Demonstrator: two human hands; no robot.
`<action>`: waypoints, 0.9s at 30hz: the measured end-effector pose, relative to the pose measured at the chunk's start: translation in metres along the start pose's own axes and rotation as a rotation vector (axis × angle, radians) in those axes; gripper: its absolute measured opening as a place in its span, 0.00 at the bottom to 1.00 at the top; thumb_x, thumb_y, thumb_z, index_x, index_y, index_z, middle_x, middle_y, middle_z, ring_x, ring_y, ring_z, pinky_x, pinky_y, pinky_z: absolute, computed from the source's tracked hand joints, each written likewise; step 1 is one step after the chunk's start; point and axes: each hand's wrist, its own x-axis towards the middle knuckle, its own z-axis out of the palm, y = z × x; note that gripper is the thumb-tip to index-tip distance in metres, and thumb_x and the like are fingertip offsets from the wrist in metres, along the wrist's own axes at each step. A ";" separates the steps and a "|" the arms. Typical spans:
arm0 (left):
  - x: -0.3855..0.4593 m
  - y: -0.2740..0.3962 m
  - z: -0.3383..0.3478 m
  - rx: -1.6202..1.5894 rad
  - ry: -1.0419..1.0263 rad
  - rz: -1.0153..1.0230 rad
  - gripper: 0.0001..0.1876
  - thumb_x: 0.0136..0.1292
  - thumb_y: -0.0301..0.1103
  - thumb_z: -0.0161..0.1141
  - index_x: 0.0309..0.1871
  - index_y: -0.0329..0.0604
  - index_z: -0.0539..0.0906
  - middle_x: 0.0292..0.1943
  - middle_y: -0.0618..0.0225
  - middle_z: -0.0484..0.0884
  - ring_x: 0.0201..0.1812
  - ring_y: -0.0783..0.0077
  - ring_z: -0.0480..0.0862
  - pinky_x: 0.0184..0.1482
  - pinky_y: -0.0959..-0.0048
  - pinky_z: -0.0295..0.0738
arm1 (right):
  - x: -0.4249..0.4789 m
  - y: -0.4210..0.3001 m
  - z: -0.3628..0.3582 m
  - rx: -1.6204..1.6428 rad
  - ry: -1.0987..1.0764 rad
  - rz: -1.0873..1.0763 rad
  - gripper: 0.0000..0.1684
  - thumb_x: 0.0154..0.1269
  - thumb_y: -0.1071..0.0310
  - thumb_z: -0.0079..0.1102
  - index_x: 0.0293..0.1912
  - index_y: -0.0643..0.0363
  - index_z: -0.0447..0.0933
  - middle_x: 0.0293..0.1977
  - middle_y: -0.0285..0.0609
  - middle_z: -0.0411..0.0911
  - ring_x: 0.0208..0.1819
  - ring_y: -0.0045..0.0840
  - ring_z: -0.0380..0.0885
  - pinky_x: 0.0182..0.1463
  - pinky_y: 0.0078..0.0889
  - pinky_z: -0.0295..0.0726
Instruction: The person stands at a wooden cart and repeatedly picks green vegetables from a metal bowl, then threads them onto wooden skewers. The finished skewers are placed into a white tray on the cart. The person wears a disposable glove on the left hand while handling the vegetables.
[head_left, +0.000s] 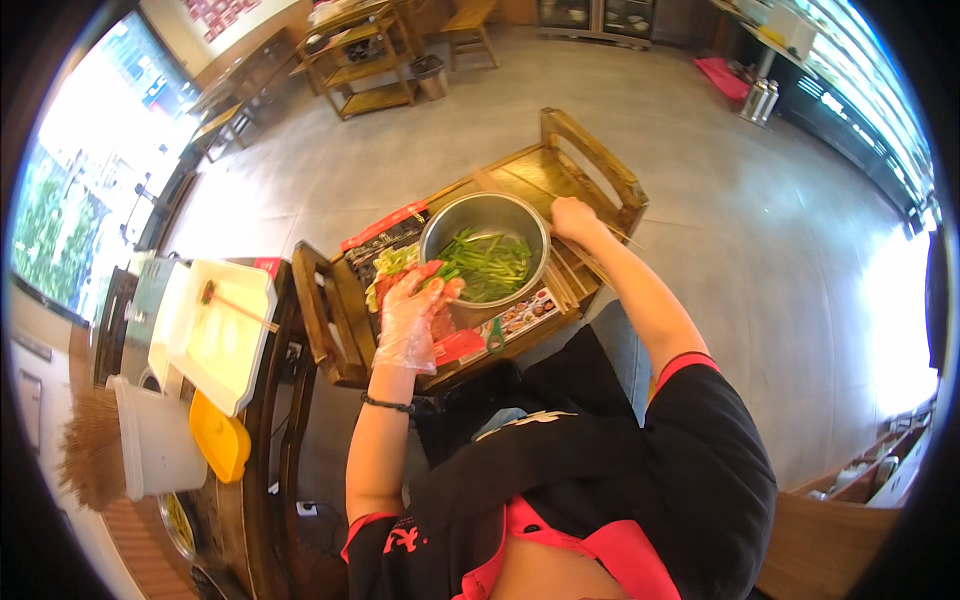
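A clear plastic glove covers my left hand (411, 322), which holds cut green stalks (448, 271) with pinkish slices at its fingers. Just right of it stands a round steel pot (428, 251) with many cut green stalks (491, 262) inside. My right hand (576, 219) is bare and closed beside the pot's right rim, around a thin wooden skewer (626, 238). More skewers (564, 276) lie below that hand. Pale green leaves (396, 260) and sliced pink meat (444, 324) lie around my left hand, partly hidden by it.
Everything rests on a handled wooden tray (536, 169). Green-handled scissors (496, 336) lie near its front edge, by a printed picture sheet (529, 311). To the left, a white tray (225, 352) holds one skewer, near a yellow scoop-like container (217, 435) and a white bucket (157, 442).
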 end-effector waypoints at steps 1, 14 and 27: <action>-0.001 0.001 -0.001 -0.001 -0.016 0.012 0.17 0.64 0.23 0.57 0.55 0.27 0.71 0.36 0.58 0.82 0.41 0.67 0.83 0.45 0.75 0.79 | 0.006 0.004 0.000 0.006 -0.079 -0.011 0.16 0.45 0.61 0.68 0.30 0.66 0.82 0.32 0.59 0.80 0.39 0.46 0.81 0.42 0.43 0.81; -0.004 0.018 -0.032 -0.004 0.150 0.087 0.13 0.64 0.22 0.56 0.51 0.29 0.75 0.32 0.61 0.81 0.36 0.69 0.84 0.42 0.74 0.80 | -0.044 -0.061 -0.107 0.636 0.081 -0.339 0.11 0.64 0.75 0.48 0.45 0.66 0.73 0.31 0.52 0.76 0.33 0.37 0.79 0.36 0.36 0.75; -0.003 0.020 -0.023 -0.170 0.182 0.198 0.12 0.64 0.22 0.56 0.51 0.31 0.77 0.38 0.61 0.81 0.34 0.70 0.82 0.40 0.75 0.80 | -0.126 -0.172 -0.128 0.347 -0.180 -1.060 0.12 0.56 0.73 0.56 0.41 0.57 0.81 0.33 0.46 0.78 0.39 0.42 0.77 0.43 0.41 0.75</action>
